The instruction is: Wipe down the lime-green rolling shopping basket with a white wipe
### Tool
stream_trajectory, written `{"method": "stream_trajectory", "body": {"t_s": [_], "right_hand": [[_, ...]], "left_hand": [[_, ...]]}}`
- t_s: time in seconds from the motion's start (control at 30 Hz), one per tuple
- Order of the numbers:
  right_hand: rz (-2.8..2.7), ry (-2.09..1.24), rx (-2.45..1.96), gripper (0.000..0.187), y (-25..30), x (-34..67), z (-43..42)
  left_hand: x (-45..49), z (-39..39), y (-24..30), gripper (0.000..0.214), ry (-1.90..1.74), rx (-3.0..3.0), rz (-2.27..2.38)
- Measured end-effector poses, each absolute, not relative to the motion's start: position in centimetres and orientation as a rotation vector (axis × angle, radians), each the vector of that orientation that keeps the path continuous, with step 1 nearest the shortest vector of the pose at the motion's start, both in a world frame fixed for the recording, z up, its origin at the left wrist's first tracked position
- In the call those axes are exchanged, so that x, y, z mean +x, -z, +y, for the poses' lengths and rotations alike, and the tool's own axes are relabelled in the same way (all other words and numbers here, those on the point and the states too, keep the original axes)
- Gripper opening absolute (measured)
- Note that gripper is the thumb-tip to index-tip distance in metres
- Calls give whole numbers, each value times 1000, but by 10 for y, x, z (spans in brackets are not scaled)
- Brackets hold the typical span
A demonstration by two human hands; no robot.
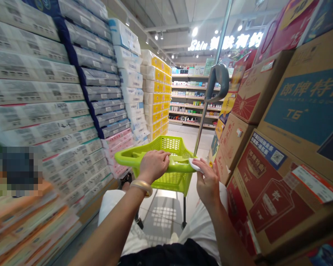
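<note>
A lime-green shopping basket (pixel 180 147) on wheels stands in front of me in a narrow aisle. My left hand (pixel 154 164), a bangle on its wrist, is closed over the basket's near rim. My right hand (pixel 208 181) pinches a small white cloth or wipe (pixel 194 164) against the rim's right corner. The basket's grey pull handle (pixel 218 81) rises on a metal rod from that corner. I see nothing inside the basket.
Stacked tissue packs (pixel 58 103) wall the left side. Brown and red cardboard cartons (pixel 280 147) are piled close on the right. Stocked shelves (pixel 194 99) stand at the aisle's far end across a pale tiled floor (pixel 161 214).
</note>
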State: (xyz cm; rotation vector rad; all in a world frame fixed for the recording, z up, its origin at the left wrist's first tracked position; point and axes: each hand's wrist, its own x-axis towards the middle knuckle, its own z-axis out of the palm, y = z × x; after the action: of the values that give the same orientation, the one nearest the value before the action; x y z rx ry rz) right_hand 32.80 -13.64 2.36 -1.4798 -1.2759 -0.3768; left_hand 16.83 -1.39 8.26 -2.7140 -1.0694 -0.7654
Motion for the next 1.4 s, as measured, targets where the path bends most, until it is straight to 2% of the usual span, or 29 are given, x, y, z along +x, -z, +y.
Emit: {"method": "stream_trajectory", "body": {"t_s": [0.2,0.4,0.63,0.9,1.1,1.3,1.4], "right_hand": [[-1581,343,-1407,39,-20,303,-136],[-1213,480,-1518,32,-21,332,-135],[-1514,417,-1442,41,-29,292,-119],[-1250,501,-1497,33,-22,333,-137],[-1600,394,-1383,37,-21,308,-136],[-1242,429,-1421,31,-18,339,-137],[-1350,429,-1394,34,-19,325,-134]], "left_hand": [[167,-14,-83,38,778,-2709,-1063],[169,-15,-82,38,784,-2708,-1054],[174,-21,-82,38,786,-2687,-1059],[171,-19,-82,38,797,-2707,-1049],[166,-17,-81,38,834,-2725,-1023],[164,-14,-79,38,830,-2727,-1004],[166,-15,-79,38,823,-2712,-1001]]}}
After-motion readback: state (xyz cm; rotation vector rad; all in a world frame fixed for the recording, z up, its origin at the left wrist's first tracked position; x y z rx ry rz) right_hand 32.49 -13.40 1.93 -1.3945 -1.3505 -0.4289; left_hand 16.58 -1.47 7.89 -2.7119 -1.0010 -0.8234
